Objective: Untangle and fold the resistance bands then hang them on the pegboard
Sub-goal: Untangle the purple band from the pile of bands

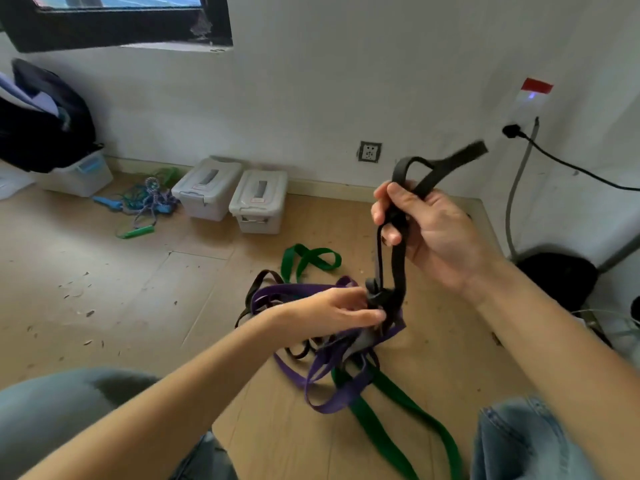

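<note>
Two hands: right hand [429, 233] grips black band [398, 244] raised; left hand [332, 311] pinches its knot [375, 296]. Purple band [332, 400], green band [381, 431] on floor [104, 289].

Soft daylight comes from the window [117, 1] up top. The room is bright, with faint shadows. The picture bends at its edges, and the black band's [450, 161] tip looks blurry.

I can't follow the black band's [398, 244] knot where it runs under my left hand [332, 311], and its raised end is motion-blurred. The green band [391, 441] leaves the near edge. The pile's crossings stay unreadable.
</note>
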